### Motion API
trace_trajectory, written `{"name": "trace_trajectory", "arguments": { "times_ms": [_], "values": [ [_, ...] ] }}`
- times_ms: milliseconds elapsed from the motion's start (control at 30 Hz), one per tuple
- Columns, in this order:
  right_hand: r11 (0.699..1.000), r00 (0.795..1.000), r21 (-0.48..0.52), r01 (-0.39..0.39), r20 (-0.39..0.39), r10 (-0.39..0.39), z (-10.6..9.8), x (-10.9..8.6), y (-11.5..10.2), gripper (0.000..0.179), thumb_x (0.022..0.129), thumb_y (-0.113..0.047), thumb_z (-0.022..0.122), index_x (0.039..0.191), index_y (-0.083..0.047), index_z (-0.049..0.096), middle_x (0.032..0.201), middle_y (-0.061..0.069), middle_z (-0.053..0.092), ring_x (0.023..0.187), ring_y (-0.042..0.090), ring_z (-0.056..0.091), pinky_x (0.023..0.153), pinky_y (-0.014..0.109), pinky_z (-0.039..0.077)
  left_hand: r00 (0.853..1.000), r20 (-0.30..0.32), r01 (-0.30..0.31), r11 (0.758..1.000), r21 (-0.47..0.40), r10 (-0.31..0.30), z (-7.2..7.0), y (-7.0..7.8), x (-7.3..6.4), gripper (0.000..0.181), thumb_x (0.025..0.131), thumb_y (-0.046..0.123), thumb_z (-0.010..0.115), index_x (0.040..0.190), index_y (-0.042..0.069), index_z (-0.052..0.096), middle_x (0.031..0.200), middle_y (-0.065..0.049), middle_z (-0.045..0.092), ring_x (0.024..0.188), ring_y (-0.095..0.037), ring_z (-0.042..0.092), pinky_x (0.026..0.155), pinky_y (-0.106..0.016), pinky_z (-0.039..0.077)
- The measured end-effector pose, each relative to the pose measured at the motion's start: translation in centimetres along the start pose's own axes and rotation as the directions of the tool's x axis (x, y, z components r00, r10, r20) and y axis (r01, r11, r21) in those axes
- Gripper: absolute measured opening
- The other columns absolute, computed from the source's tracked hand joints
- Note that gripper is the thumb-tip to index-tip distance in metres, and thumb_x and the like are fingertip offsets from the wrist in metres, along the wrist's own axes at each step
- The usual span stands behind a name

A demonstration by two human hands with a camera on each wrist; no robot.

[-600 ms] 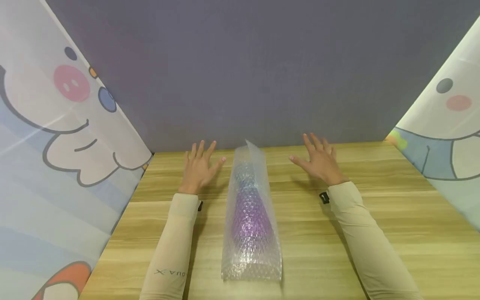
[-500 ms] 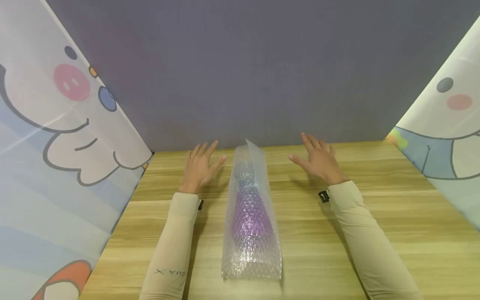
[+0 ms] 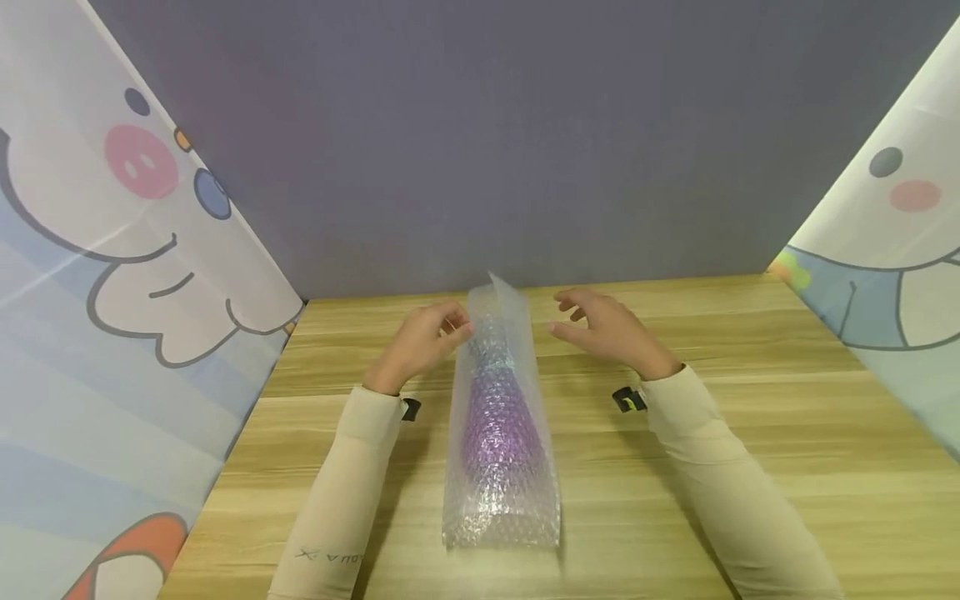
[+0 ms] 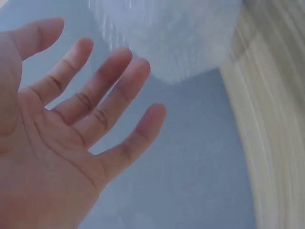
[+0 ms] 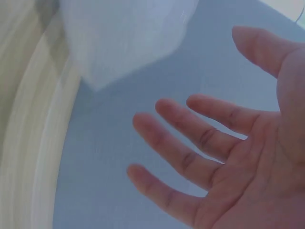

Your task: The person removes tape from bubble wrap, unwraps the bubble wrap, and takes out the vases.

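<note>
While bubble wrap (image 3: 501, 433) lies between, left hand (image 3: 420, 343) and right hand (image 3: 606, 332) curve, loosely spread.

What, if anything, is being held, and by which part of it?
Nothing is held: the left hand and the right hand are empty, one on either side of the bubble-wrapped package.

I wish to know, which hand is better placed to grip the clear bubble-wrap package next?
Probably the left hand: in the head view its fingers reach the edge of the long, clear bubble-wrap package, though contact is unclear. Yellowish wood-grain table shows between package and right hand.
</note>
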State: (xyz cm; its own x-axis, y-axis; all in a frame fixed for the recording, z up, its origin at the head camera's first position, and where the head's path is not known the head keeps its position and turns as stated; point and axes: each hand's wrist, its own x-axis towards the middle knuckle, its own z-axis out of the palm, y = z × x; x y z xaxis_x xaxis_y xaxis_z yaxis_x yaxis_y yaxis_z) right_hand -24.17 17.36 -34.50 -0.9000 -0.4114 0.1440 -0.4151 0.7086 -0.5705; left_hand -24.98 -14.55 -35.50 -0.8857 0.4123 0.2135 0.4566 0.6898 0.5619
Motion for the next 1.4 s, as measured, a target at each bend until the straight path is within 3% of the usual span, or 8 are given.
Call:
{"name": "trace_trajectory", "arguments": {
  "times_ms": [200, 333, 700, 967, 1233, 1400],
  "values": [
    [0.991, 0.992, 0.039, 0.125, 0.010, -0.126, 1.9, -0.6, -2.7, 0.042, 0.099, -0.033, 0.068, 0.130, -0.005, 0.064, 0.103, 0.005, 0.073, 0.092, 0.019, 0.070, 0.081, 0.040, 0.058, 0.998, 0.014, -0.061, 0.998, 0.011, 0.060, 0.7, 0.2, -1.0, 0.014, 0.100, 0.030, 0.066, 0.106, 0.017, 0.064, 0.099, 0.002, 0.071, 0.087, -0.015, 0.065, 0.075, -0.031, 0.057],
    [0.987, 0.986, 0.024, 0.162, 0.024, -0.162, 2.9, -0.9, -4.0, 0.037, 0.097, -0.034, 0.070, 0.122, -0.007, 0.067, 0.092, -0.002, 0.071, 0.080, 0.010, 0.066, 0.073, 0.032, 0.056, 0.998, 0.042, -0.051, 0.998, -0.021, 0.052, 1.0, 0.2, -1.2, 0.021, 0.101, 0.037, 0.065, 0.110, 0.018, 0.065, 0.102, 0.000, 0.070, 0.089, -0.016, 0.065, 0.074, -0.032, 0.057],
    [0.984, 0.982, 0.011, 0.178, 0.066, -0.178, 4.3, -1.1, -4.8, 0.042, 0.090, -0.039, 0.077, 0.120, -0.013, 0.066, 0.092, -0.003, 0.068, 0.079, 0.011, 0.063, 0.068, 0.027, 0.054, 0.982, 0.187, -0.006, 0.999, -0.054, 0.016, 0.7, 0.3, -1.7, 0.042, 0.095, 0.046, 0.067, 0.130, 0.023, 0.063, 0.124, -0.001, 0.062, 0.106, -0.021, 0.061, 0.083, -0.039, 0.056],
    [0.980, 0.978, -0.032, 0.196, 0.073, -0.193, 4.2, -1.0, -4.3, 0.038, 0.087, -0.026, 0.073, 0.122, -0.014, 0.064, 0.089, -0.004, 0.068, 0.074, 0.011, 0.063, 0.064, 0.026, 0.052, 0.967, 0.256, 0.027, 0.997, -0.078, -0.006, 1.0, 1.0, -1.8, 0.063, 0.089, 0.057, 0.072, 0.143, 0.029, 0.055, 0.135, 0.002, 0.053, 0.118, -0.024, 0.056, 0.092, -0.047, 0.054],
    [0.973, 0.974, -0.094, 0.212, 0.097, -0.203, 3.6, -1.2, -4.1, 0.034, 0.082, -0.014, 0.069, 0.117, -0.014, 0.066, 0.085, -0.004, 0.069, 0.072, 0.007, 0.061, 0.065, 0.027, 0.053, 0.968, 0.250, -0.035, 0.999, -0.008, 0.036, 2.3, 2.0, -1.6, 0.081, 0.083, 0.070, 0.071, 0.151, 0.033, 0.047, 0.126, -0.002, 0.051, 0.115, -0.027, 0.057, 0.093, -0.044, 0.053],
    [0.971, 0.976, -0.119, 0.205, 0.097, -0.194, 3.5, -1.2, -3.8, 0.027, 0.081, -0.010, 0.070, 0.108, -0.013, 0.067, 0.082, -0.005, 0.070, 0.070, 0.006, 0.060, 0.063, 0.026, 0.053, 0.972, 0.236, -0.028, 0.999, 0.038, 0.018, 3.0, 2.3, -1.8, 0.086, 0.080, 0.077, 0.069, 0.152, 0.038, 0.045, 0.126, 0.002, 0.048, 0.110, -0.022, 0.055, 0.088, -0.041, 0.053]
  ]
}}
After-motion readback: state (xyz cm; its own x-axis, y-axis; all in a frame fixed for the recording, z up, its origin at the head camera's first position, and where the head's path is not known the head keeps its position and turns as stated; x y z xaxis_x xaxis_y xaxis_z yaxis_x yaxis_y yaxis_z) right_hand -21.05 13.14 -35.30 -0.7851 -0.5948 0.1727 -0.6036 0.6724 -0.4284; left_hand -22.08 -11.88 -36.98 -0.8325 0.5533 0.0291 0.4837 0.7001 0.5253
